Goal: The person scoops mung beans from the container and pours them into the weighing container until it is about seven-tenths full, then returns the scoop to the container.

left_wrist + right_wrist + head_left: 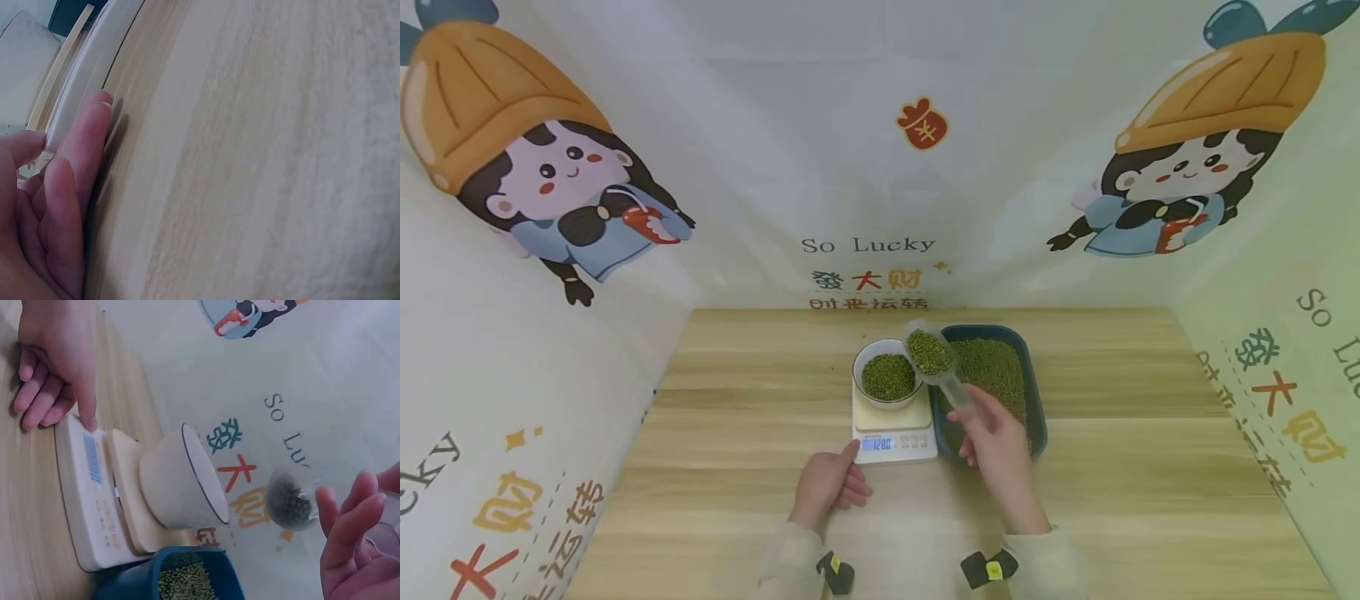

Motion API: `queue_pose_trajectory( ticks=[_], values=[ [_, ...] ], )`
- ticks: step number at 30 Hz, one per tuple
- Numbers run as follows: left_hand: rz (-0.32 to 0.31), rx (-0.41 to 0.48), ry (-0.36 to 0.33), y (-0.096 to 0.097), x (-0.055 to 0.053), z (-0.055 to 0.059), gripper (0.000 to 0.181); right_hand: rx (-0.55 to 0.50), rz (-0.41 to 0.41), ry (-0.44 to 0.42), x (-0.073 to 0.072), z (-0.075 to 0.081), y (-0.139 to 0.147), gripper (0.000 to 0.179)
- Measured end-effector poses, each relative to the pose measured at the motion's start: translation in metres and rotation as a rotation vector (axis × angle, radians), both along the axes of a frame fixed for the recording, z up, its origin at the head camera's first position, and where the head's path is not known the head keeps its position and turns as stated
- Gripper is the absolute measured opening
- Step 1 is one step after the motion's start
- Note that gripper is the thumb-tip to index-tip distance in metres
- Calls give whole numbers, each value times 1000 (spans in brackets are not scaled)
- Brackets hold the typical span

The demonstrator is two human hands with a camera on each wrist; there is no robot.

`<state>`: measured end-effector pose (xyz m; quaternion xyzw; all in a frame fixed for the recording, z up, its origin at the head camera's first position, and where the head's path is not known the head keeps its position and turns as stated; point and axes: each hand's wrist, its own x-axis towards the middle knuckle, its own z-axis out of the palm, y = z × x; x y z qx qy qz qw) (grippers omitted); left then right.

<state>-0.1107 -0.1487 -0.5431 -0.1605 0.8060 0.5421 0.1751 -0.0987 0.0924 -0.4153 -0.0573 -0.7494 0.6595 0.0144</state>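
Note:
My right hand (1000, 437) grips the handle of a clear plastic scoop (952, 385) heaped with green mung beans (929, 352). The scoop is held up over the right rim of a white bowl (889, 404) with a dark rim; mung beans (887, 377) lie inside the bowl too. Under the bowl is a white kitchen scale (895, 454), its lit display reading about 128.0. My left hand (831, 483) rests at the scale's front left corner, the thumb touching its top edge and the other fingers loosely bent beside the front edge.
A dark blue tub (1040, 417) of mung beans stands against the scale's right side. Wood-grain tabletop (730, 433) surrounds everything. Printed cloth walls (760, 167) rise at the back and both sides.

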Motion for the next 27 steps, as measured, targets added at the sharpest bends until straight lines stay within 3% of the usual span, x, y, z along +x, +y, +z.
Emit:
queue_pose_trajectory(
  ticks=[5, 11, 20, 27],
  values=[
    [6, 11, -12, 0, 6, -3, 65, 28, 53, -2, 11, 12, -3, 39],
    [11, 26, 16, 0, 3, 2, 62, 87, 74, 14, 16, 32, -8, 38],
    [-11, 18, 3, 0, 1, 2, 64, 144, 92, -3, 7, 11, -3, 38],
    [2, 19, -5, 1, 2, 6, 61, 165, 89, 14, 8, 9, -3, 36]
  ],
)
